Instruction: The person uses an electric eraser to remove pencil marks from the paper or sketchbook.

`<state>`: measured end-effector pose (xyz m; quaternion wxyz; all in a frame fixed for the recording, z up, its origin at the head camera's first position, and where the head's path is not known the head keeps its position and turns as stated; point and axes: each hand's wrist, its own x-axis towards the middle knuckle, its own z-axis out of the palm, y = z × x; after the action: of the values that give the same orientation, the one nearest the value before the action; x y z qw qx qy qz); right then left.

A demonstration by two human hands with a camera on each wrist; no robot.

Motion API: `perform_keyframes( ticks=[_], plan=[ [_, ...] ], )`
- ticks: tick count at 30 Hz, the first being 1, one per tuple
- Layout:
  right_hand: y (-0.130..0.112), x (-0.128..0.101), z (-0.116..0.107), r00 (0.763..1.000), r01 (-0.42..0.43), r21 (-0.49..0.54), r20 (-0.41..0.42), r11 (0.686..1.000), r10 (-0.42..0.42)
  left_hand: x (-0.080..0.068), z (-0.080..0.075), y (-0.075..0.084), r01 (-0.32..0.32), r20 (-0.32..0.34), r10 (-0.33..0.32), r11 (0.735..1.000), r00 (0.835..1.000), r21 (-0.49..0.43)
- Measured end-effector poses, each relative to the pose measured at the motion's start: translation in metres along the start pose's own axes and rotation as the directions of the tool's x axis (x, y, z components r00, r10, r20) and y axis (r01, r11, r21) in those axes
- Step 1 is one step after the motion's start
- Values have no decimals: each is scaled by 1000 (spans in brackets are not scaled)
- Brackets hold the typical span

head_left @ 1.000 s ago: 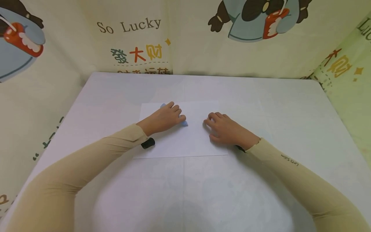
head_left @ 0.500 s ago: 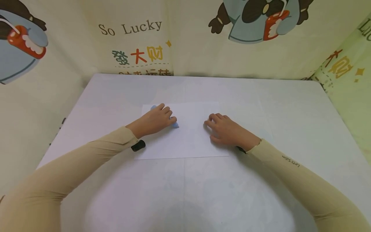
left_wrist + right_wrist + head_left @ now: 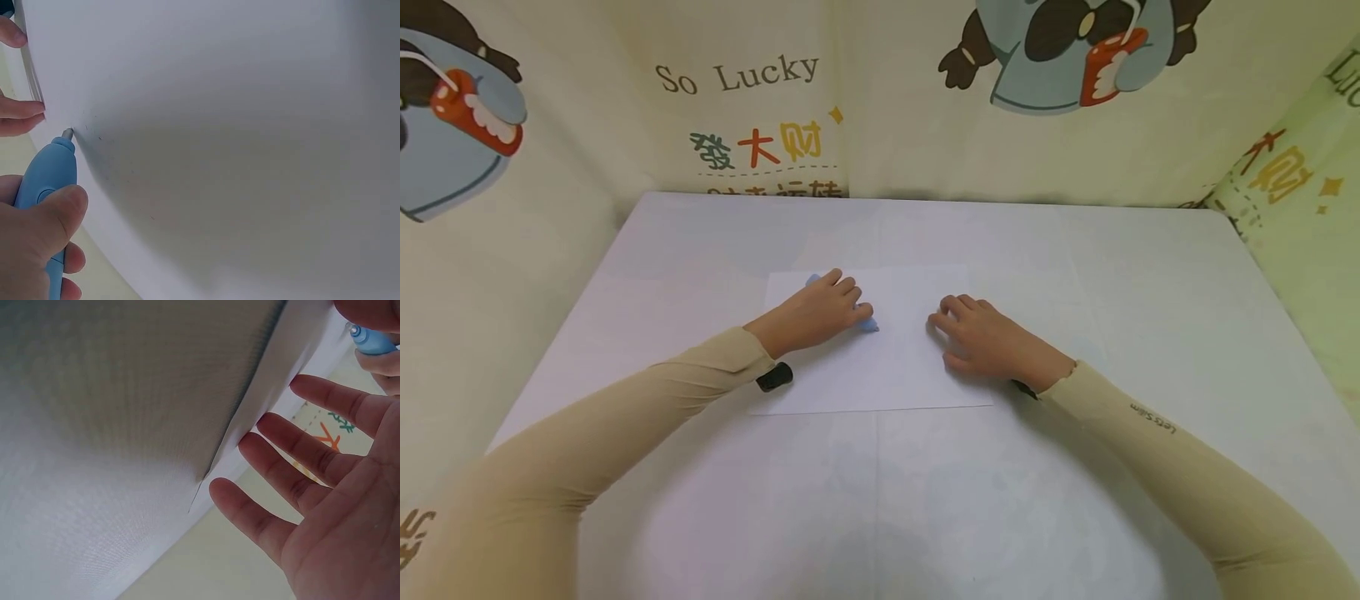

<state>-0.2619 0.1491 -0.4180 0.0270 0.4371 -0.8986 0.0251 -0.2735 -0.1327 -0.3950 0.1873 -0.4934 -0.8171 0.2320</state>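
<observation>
A white sheet of paper (image 3: 880, 350) lies flat on the desk (image 3: 1150, 333), and both hands rest on it. On the paper's right half, the right hand (image 3: 988, 337) lies palm down with fingers spread and straight, pressing the sheet. On the paper's left half, slightly farther back, the left hand (image 3: 816, 312) curls its fingers and thumb round a blue pen (image 3: 44, 194), whose tip touches the paper. Beyond the paper's far edge hangs a printed curtain (image 3: 760, 92) reading "So Lucky".
</observation>
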Motion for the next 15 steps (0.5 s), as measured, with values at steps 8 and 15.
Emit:
perform_keyframes(
  ticks=[8,15],
  plan=[
    [-1,-1,-3,1000,-7,-7,24,1000,7,23,2,1,27,30,-26,999,999,-39],
    [0,-2,-2,1000,2,-17,20,1000,-1,22,21,-28,253,68,-244,947,967,-198]
  ],
)
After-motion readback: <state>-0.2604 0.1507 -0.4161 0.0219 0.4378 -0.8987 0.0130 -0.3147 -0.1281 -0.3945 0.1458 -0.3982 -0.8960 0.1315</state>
